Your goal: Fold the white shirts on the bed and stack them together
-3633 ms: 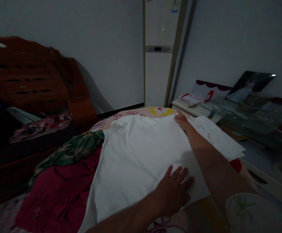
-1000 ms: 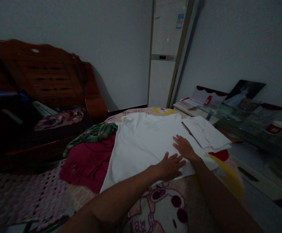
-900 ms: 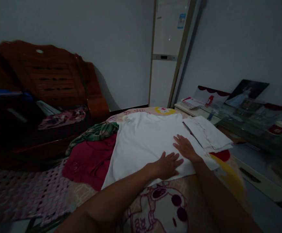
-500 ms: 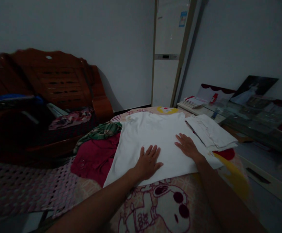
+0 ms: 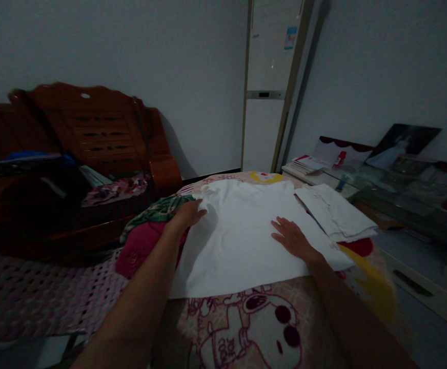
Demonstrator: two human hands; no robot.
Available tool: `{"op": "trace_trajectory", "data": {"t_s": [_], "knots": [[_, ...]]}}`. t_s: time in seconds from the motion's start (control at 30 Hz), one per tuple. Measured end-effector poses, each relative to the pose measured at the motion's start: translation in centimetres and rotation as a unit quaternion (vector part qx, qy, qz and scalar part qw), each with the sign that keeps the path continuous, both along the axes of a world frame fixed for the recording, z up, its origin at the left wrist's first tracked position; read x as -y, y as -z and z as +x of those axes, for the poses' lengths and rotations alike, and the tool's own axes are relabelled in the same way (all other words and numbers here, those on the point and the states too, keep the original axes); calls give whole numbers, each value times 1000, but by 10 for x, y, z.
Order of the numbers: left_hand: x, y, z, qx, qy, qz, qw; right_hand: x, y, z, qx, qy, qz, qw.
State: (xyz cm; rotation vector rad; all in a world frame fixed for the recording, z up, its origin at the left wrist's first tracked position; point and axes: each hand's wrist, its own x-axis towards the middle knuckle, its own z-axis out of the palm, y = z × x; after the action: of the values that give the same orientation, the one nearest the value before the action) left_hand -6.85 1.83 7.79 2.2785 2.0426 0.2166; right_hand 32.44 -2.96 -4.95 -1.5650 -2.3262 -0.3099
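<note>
A white shirt (image 5: 239, 230) lies spread out on the patterned blanket (image 5: 262, 328), with small wrinkles near its far left side. My left hand (image 5: 188, 212) is at the shirt's left edge, fingers closed on the fabric, which lifts a little and casts a shadow. My right hand (image 5: 290, 237) rests flat on the right half of the shirt, fingers apart. To the right lies a folded white garment (image 5: 337, 210). Beside the left forearm are a dark red cloth (image 5: 139, 248) and a green plaid cloth (image 5: 156, 209), partly hidden by that arm.
A wooden sofa (image 5: 104, 123) with clothes on its seat stands at the left. Pink woven mesh (image 5: 50, 297) is at the lower left. A tall white cabinet-like unit (image 5: 264, 128) stands in the corner. Glass shelving (image 5: 396, 189) with a picture and small items runs along the right.
My left hand has gone from lying flat on the shirt's near middle to its left edge and taken hold there. My right hand has shifted slightly left and stays flat.
</note>
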Motion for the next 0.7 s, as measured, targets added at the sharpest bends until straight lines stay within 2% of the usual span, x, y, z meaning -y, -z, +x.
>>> {"op": "trace_trajectory", "data": {"t_s": [0.13,0.3,0.5,0.7], "knots": [[-26,11,-7,5,-23,-22,999,1,-1,0,0,0,2,1000],[-41,23,-9,-22,-32,-5,999,0,-1,2,-5,-3,1,1000],[-44,25,-12,-38,-38,2,999,-2,0,2,-11,-3,-7,1000],[-37,20,-23,29,5,5,1000,0,-6,-1,-9,-1,-16,1000]]}}
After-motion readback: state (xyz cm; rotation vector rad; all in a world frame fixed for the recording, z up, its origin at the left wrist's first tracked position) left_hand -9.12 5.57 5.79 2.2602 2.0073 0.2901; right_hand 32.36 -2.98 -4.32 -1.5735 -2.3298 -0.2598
